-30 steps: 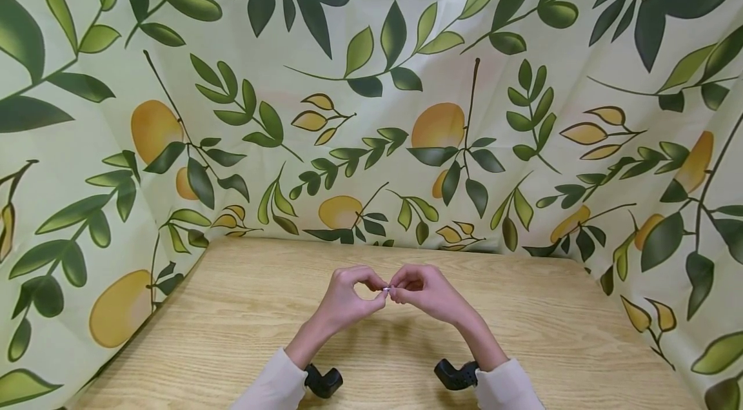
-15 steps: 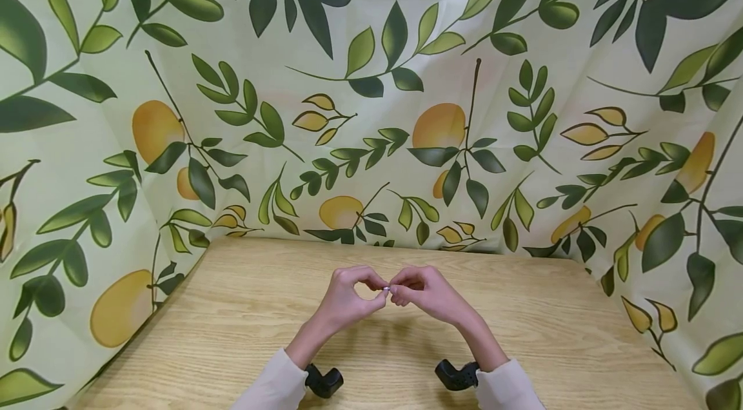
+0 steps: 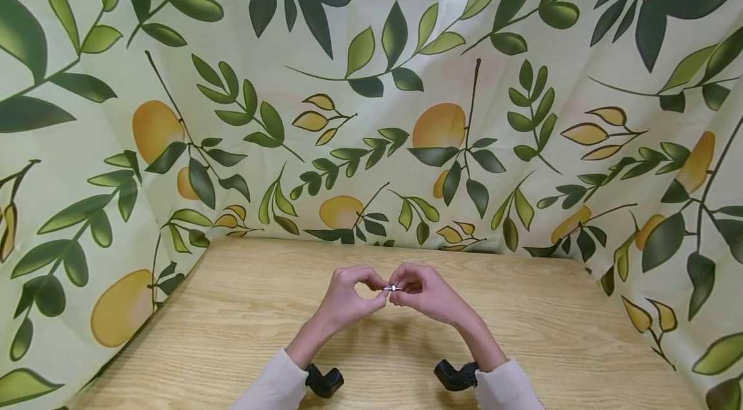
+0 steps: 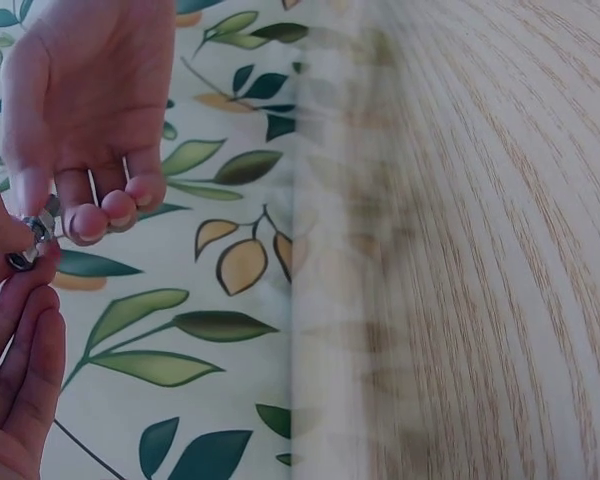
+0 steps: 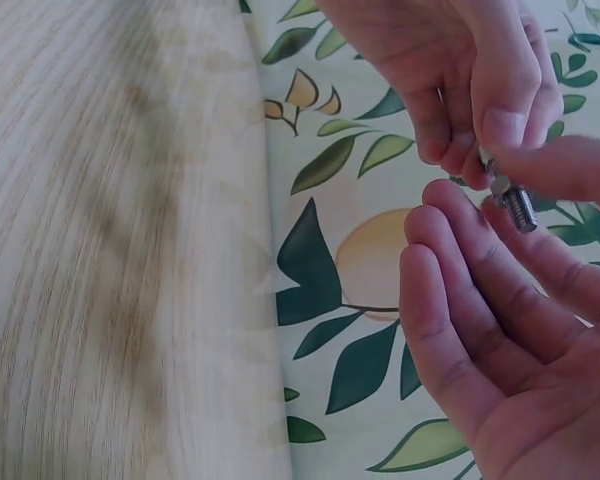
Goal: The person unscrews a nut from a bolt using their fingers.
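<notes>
A small metal bolt (image 5: 521, 210) with a hex nut (image 5: 500, 187) around it lies level between my two hands, above the table. My left hand (image 3: 347, 297) pinches the bolt's left end between thumb and index finger, which hide that end. My right hand (image 3: 428, 292) is at the nut, its thumb (image 5: 570, 165) on one side and its index finger on the other. In the head view a gap shows between them, with the nut and the threaded end visible inside. Contact at the nut is hard to tell. Shiny metal (image 4: 48, 210) also shows between the hands in the left wrist view.
The pale wooden table (image 3: 261, 281) lies under both hands. A cloth (image 3: 371, 139) printed with fruit and leaves hangs behind and along the sides. Black devices (image 3: 325, 381) sit at both wrists, by light sleeves (image 3: 273, 381).
My right thumb and index finger have parted, so the nut and threaded end, covered before, now show. My left hand has stayed in place with its pinch on the bolt.
</notes>
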The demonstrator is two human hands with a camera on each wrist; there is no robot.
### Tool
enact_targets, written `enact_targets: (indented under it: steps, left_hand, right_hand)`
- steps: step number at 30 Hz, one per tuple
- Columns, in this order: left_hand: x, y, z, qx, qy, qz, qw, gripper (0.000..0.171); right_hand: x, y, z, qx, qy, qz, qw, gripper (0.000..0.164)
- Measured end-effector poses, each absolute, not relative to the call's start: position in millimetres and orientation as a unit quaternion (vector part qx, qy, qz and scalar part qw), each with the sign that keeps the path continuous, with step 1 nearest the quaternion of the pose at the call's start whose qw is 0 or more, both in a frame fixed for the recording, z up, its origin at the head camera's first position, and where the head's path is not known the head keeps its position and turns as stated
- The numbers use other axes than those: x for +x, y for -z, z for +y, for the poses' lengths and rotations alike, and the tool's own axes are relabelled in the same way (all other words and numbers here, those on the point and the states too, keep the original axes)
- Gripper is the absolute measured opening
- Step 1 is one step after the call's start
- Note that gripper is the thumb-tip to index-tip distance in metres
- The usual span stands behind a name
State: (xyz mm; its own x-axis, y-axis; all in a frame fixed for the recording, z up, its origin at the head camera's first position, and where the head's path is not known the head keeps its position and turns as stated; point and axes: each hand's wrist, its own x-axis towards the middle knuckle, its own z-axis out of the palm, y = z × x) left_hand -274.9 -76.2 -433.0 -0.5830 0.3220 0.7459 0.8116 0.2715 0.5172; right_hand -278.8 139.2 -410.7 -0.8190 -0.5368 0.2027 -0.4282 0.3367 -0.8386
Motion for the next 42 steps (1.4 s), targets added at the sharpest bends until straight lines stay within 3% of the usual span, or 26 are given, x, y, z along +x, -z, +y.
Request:
enact_targets:
  steps: [22,34,42]
  left_hand:
    - [-273.7,432.2,-75.8,-0.377,0.476,-0.753,0.255,0.016]
    - [-275.5,430.8,-76.0,-0.371,0.476,-0.753,0.26,0.016]
    - [-275.1,432.2,-76.7,-0.374,0.477,-0.753,0.258,0.017]
  right_hand:
    - [-277.6,410.0,138.5,-0.293,0.501,0.812,0.058,0.016]
    - [-280.2,412.1,139.4,-0.315,0.494,0.809,0.048,0.006]
    - [-279.3,410.5,139.0,-0.304,0.484,0.819,0.051,0.015]
